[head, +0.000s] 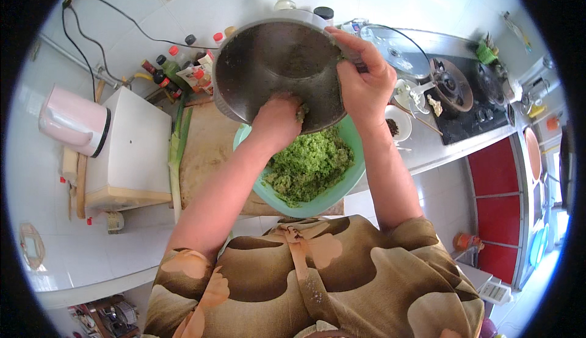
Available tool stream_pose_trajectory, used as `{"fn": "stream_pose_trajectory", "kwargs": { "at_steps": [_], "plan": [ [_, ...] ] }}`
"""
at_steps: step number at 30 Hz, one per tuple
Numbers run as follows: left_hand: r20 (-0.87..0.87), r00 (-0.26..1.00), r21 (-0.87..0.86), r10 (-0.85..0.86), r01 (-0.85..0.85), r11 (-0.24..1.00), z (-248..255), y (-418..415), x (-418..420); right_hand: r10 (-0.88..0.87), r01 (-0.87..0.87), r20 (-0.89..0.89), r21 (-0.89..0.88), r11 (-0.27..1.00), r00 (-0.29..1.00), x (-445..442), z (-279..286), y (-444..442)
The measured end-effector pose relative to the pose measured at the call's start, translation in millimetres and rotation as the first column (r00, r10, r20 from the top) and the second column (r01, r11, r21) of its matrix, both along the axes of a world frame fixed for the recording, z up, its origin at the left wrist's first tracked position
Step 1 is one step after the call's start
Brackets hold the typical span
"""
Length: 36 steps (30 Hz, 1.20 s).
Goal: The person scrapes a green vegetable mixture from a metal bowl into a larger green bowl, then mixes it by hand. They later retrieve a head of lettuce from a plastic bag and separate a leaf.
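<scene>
My right hand grips a dark-lined metal pot at its right side, tilted so that its inside faces me. Inside the lower part of the pot is my left hand, its fingers partly hidden and a bit of green mash at their tips. Directly below stands a pale green plastic basin, holding finely chopped bright green vegetable with a darker, browner green mixture around it. The pot covers the basin's far rim. A wooden cutting board lies under the basin.
Long green onions lie along the board's left edge, beside a white box with a pink electric kettle. Bottles line the wall. To the right are a small white bowl, a glass lid and a gas hob.
</scene>
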<state>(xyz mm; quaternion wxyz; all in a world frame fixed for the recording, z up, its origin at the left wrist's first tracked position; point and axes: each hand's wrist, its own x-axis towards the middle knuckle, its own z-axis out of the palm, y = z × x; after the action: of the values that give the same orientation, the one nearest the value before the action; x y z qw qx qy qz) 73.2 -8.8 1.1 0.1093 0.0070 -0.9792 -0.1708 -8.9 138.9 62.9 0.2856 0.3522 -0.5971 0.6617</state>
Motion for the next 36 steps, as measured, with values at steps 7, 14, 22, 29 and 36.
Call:
{"fn": "stream_pose_trajectory", "kwargs": {
  "at_steps": [7, 14, 22, 29, 36],
  "plan": [
    [-0.274, 0.943, 0.183, -0.188, 0.243, 0.953, 16.1, 15.2, 43.3, -0.077, 0.085, 0.144, -0.048, 0.995, 0.987, -6.1, 7.7, 12.3],
    [-0.427, 0.847, 0.211, -0.316, 0.433, 0.876, 14.0, 9.3, 74.6, -0.083, 0.109, 0.398, -0.041, 0.993, 0.914, -10.9, 11.0, 6.0],
    [-0.467, 0.877, 0.663, 0.115, 0.262, 0.701, 40.0, 18.4, 20.8, 0.100, 0.001, 0.535, -0.185, 0.983, 0.839, -25.3, -10.0, 3.2],
    [-0.139, 0.970, 0.990, 0.197, 0.134, 0.037, 63.9, -1.5, -25.1, 0.152, -0.101, 0.563, -0.122, 0.987, 0.812, 0.1, -17.8, -9.8],
    [-0.046, 0.932, 0.995, 0.359, 0.073, -0.063, 50.8, -34.8, -35.6, 0.225, -0.178, 0.487, -0.141, 0.974, 0.844, 8.2, -9.1, -9.7]
  ]
}}
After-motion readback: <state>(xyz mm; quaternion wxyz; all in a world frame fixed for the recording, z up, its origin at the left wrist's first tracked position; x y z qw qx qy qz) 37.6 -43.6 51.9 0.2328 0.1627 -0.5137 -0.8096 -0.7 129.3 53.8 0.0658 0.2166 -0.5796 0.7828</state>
